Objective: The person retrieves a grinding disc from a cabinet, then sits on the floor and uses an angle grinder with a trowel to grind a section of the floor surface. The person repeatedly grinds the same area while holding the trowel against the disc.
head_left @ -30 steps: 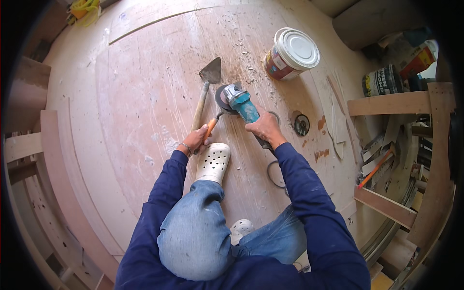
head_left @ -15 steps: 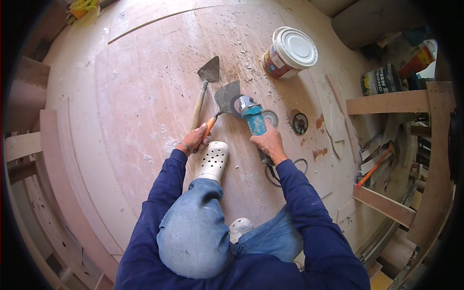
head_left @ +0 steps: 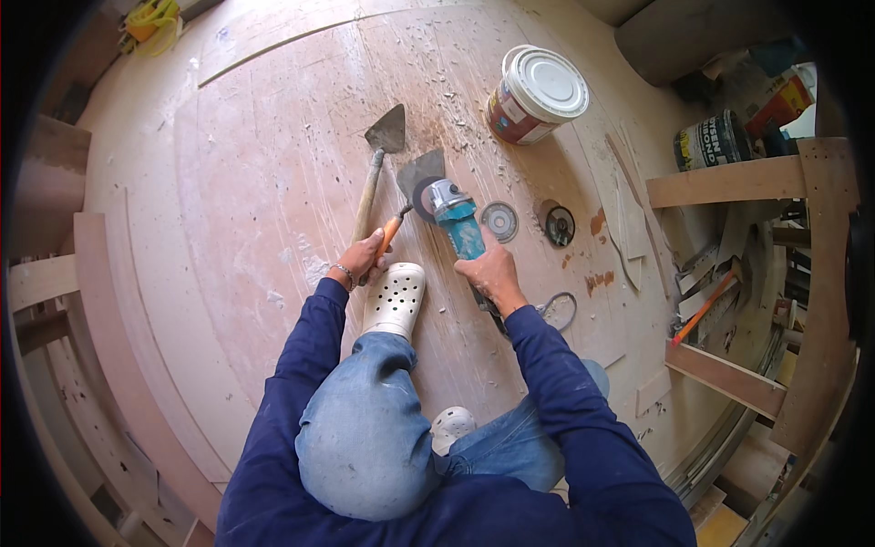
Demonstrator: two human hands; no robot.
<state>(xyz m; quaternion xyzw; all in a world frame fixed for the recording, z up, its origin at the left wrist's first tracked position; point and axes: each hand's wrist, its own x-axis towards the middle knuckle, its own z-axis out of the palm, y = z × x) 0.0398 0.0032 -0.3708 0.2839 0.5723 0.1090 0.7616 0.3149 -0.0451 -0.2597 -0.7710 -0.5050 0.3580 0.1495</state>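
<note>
My left hand (head_left: 365,256) is closed round the orange handle of a trowel (head_left: 425,170), whose grey blade points away from me over the floor. In my right hand (head_left: 493,275) is a teal angle grinder (head_left: 462,235). Its disc (head_left: 424,197) overlaps the near part of that blade; whether they touch I cannot tell. A second trowel (head_left: 369,196), with a long wooden handle, lies just left of the first. Its handle end runs down to my left hand, which hides how the two meet.
Two loose grinding discs, one grey (head_left: 499,221) and one dark (head_left: 559,224), lie right of the grinder. Beyond them stands a white-lidded bucket (head_left: 547,84). A cable loop (head_left: 572,314) lies near my right forearm. Wooden framing (head_left: 729,181) stands at the right.
My right hand has brought the grinder left, further over the trowel blade, uncovering the grey disc beside it. My left hand keeps its hold on the trowel. The whole view has shifted slightly.
</note>
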